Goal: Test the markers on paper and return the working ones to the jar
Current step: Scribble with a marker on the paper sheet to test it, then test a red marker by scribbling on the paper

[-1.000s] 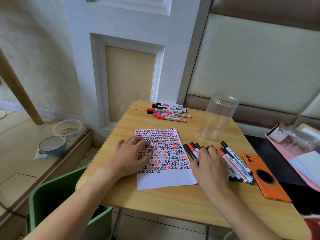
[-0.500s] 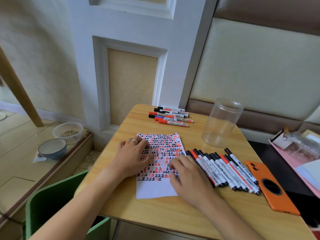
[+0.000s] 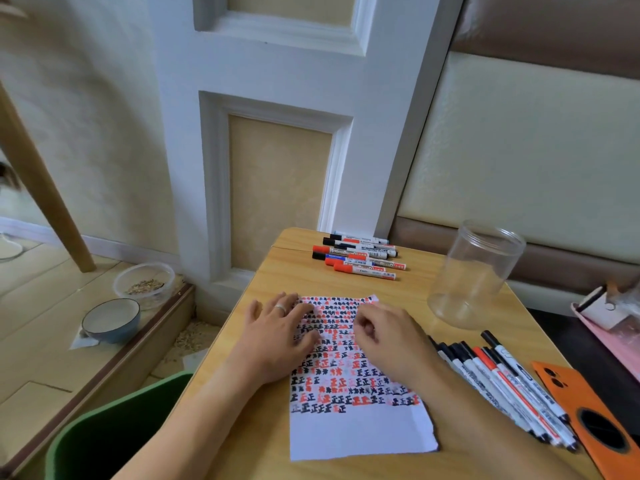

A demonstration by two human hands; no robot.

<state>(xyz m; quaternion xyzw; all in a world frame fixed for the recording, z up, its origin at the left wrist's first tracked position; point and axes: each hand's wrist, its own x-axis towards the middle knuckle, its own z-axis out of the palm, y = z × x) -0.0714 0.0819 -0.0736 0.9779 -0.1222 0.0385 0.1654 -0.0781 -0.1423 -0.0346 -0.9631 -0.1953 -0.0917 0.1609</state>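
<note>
You are pressing your left hand [image 3: 277, 337] flat on the paper's [image 3: 356, 403] left edge, fingers spread and gripping nothing. Your right hand [image 3: 388, 341] is resting on the paper's upper right part, its fingers curled loosely inward; whether they are pinching anything, you cannot tell. The near row of markers [image 3: 498, 379] is lying on the table [image 3: 408, 289] just beside your right wrist. The empty jar [image 3: 474, 271] is standing upright beyond them. More markers [image 3: 360, 258] are lying at the table's far edge.
</note>
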